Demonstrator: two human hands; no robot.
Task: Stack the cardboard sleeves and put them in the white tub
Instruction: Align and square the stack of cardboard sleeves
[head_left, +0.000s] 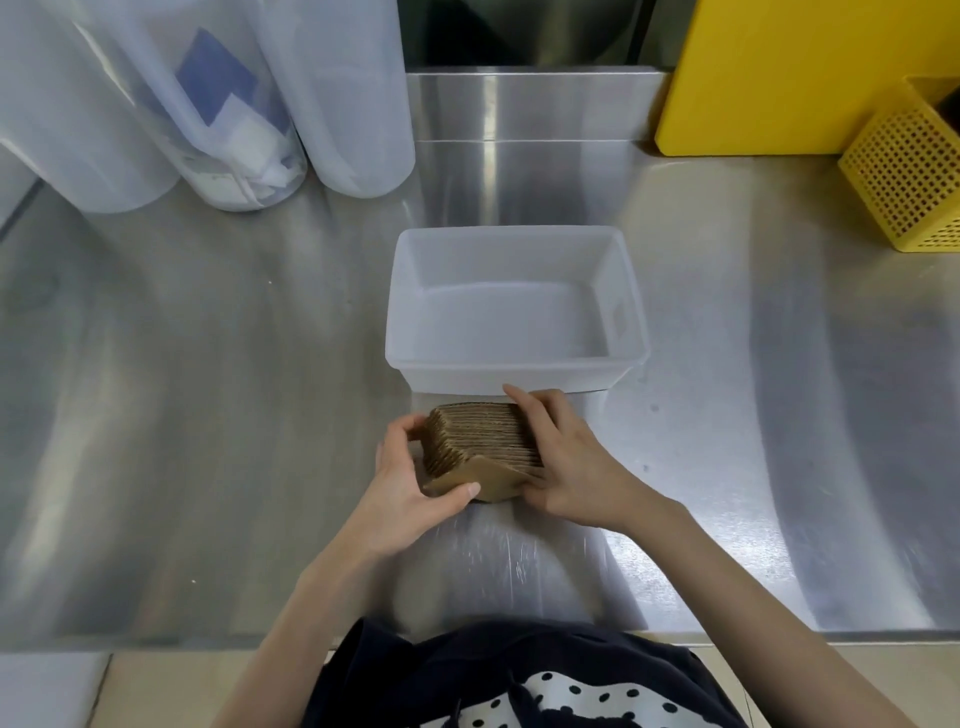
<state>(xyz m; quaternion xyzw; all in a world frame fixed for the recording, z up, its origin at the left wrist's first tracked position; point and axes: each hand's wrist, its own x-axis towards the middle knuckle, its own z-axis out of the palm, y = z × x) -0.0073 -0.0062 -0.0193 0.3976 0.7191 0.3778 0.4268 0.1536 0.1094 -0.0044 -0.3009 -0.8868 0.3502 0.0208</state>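
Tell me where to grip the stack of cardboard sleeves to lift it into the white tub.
Grip the stack of cardboard sleeves at its two ends, pressing inward from left and right, as the left hand and right hand already do. The sleeves stand on edge, loosely packed, so end pressure probably keeps them together. The white tub sits just beyond.

We see a commercial kitchen: a brushed stainless steel counter (208, 389) with a raised back edge, tall translucent plastic containers (337, 104) upper left, a yellow perforated plastic basket (904, 171) upper right.
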